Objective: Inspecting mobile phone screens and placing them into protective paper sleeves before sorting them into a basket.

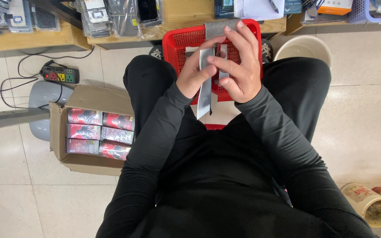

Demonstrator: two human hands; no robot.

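My left hand (194, 72) and my right hand (239, 61) meet above a red plastic basket (173, 46) between my knees. Both grip a flat grey strip-like packet (204, 99) that hangs down from my fingers. A second grey piece (217, 27) shows above my right fingers at the basket's far rim. What lies inside the basket is mostly hidden by my hands. I am seated, in black sleeves and black trousers.
An open cardboard box (89, 99) with several red and grey packs (98, 134) stands on the tiled floor at my left. A power strip (60, 75) with cables lies beyond it. A beige bucket (303, 46) is at right, a wooden bench (181, 15) with packaged goods ahead.
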